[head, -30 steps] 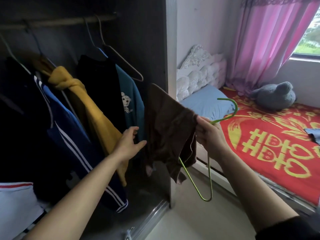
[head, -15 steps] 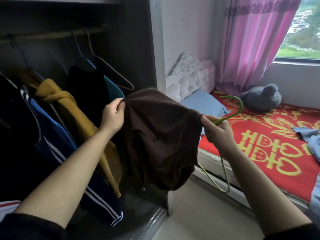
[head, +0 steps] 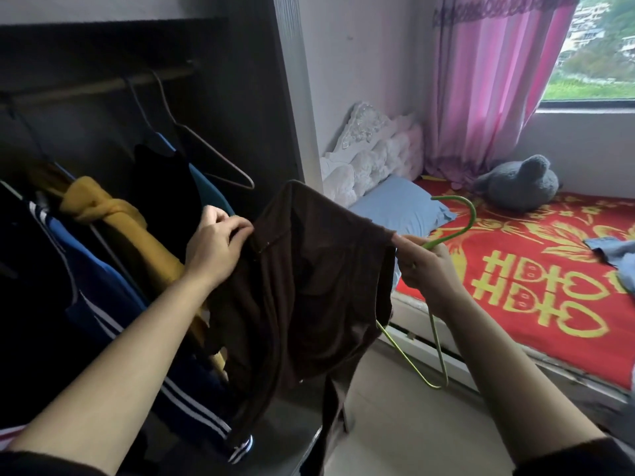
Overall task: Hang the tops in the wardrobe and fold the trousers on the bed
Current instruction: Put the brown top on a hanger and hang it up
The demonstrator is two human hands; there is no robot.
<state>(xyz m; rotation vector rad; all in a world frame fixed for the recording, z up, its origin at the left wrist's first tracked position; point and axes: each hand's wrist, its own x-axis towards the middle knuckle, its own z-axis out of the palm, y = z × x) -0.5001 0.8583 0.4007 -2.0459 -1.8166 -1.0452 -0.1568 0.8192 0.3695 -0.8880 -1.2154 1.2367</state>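
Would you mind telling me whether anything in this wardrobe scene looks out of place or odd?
Yes: the mustard-yellow garment on the wardrobe rail is tied in a knot instead of hanging flat, and an empty wire hanger hangs at the rail's right end.

Both hands, left (head: 214, 240) and right (head: 424, 266), raised, fingers pinched closed.

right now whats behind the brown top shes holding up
Behind the brown top a green hanger pokes out at its right edge, and wardrobe clothes show left of it. How far the hanger reaches under the fabric is covered.
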